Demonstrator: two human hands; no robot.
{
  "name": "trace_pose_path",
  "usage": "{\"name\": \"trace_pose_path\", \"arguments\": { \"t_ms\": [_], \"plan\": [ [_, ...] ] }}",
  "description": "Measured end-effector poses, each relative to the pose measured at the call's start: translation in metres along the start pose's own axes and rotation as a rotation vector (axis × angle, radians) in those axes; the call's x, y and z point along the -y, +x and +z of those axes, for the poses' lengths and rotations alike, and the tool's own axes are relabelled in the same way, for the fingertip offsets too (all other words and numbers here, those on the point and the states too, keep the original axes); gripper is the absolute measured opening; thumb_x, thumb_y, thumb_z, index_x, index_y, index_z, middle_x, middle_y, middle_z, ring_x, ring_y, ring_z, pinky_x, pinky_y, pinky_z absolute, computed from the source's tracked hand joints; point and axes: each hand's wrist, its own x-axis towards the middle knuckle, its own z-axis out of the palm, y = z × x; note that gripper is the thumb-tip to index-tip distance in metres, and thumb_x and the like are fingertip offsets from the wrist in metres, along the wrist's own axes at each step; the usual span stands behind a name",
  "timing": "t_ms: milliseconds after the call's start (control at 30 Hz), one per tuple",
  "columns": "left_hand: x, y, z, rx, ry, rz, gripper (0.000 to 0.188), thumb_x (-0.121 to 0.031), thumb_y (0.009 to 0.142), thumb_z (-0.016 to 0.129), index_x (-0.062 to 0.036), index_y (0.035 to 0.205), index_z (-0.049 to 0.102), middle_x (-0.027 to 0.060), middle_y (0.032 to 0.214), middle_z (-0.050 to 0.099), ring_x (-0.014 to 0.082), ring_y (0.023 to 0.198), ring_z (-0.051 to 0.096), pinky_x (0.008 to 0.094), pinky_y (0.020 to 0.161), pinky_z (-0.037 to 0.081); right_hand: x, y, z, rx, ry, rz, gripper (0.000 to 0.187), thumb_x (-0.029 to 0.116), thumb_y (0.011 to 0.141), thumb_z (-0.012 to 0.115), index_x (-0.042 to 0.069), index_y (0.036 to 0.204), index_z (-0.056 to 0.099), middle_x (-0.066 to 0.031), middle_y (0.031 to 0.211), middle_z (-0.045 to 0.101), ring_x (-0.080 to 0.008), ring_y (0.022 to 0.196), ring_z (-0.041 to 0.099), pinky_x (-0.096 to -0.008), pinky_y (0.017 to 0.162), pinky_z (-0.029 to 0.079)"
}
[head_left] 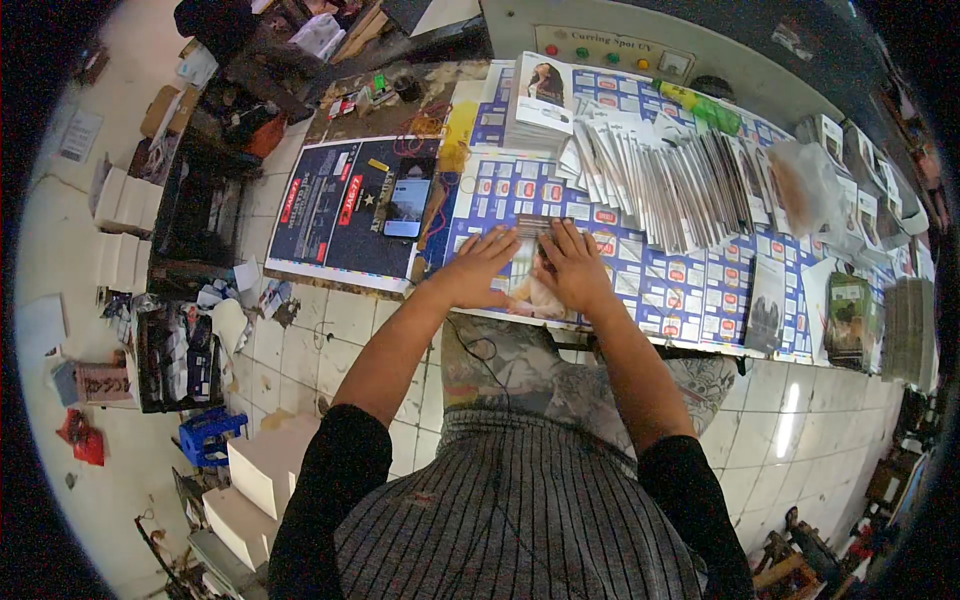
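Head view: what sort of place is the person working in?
Probably a print-finishing workshop. A fanned row of thin printed pieces lies on the table, large blue printed sheets cover much of it, and a panel with coloured buttons behind suggests a machine.

Your L forearm slants up & in from lower L, R forearm likewise from lower R, w/ L hand & R hand near each other but apart, palms down, fairly flat, fingers fwd & a bit spread.
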Motion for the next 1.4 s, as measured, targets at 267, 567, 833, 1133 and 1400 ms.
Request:
{"name": "trace_pose_path", "arguments": {
  "t_ms": [267, 567, 833, 1133, 1400],
  "plan": [
    [-0.014, 0.007, -0.016, -0.002, 0.038, -0.008, 0.115, -0.065, 0.07, 0.076, -0.0109, 0.157, 0.024, 0.0147, 0.163, 0.024, 0.0357, 0.151, 0.018, 0.0655, 0.115, 0.021, -0.001, -0.001, -0.003, 0.018, 0.006, 0.012, 0.06, 0.047, 0.096, 0.055, 0.012, 0.144, 0.049, -0.0134, 0.158, 0.036, -0.0316, 0.149, 0.028, -0.0538, 0.12, 0.022],
    [-0.054, 0.034, -0.041, 0.222, 0.141, -0.113, 0.118, -0.037, 0.06, 0.092, -0.0342, 0.157, 0.026, 0.0238, 0.151, 0.034, 0.0485, 0.138, 0.034, 0.0663, 0.105, 0.039, -0.046, -0.079, -0.037, -0.226, -0.025, 0.468, 0.051, 0.022, 0.087, 0.069, 0.006, 0.133, 0.057, -0.0165, 0.137, 0.054, -0.0376, 0.128, 0.048, -0.0528, 0.106, 0.037],
    [-0.05, 0.052, -0.023, 0.242, 0.244, -0.149, 0.128, -0.023, 0.051, 0.096, -0.0369, 0.156, 0.025, 0.0188, 0.144, 0.034, 0.0474, 0.128, 0.043, 0.063, 0.093, 0.05, -0.038, -0.075, -0.053, -0.153, 0.165, 0.499, 0.064, 0.016, 0.081, 0.075, 0.006, 0.139, 0.052, -0.0219, 0.12, 0.057, -0.0394, 0.109, 0.06, -0.0466, 0.088, 0.052],
    [-0.052, 0.05, -0.023, 0.21, 0.201, -0.178, 0.126, -0.018, 0.05, 0.095, -0.0389, 0.155, 0.029, 0.0177, 0.145, 0.034, 0.0481, 0.13, 0.042, 0.0593, 0.097, 0.049, -0.027, -0.027, -0.04, -0.099, -0.114, 0.345, 0.052, 0.014, 0.085, 0.065, 0.018, 0.136, 0.057, -0.0098, 0.109, 0.061, -0.0297, 0.103, 0.06, -0.044, 0.078, 0.053],
    [-0.047, 0.053, -0.018, 0.217, 0.239, -0.141, 0.12, -0.013, 0.056, 0.089, -0.0394, 0.155, 0.027, 0.024, 0.147, 0.034, 0.0523, 0.13, 0.04, 0.0587, 0.1, 0.048, -0.05, 0.007, -0.039, -0.224, -0.046, 0.353, 0.052, 0.024, 0.084, 0.069, 0.02, 0.135, 0.059, -0.0076, 0.112, 0.062, -0.0282, 0.108, 0.06, -0.0424, 0.083, 0.052]
  ]
}}
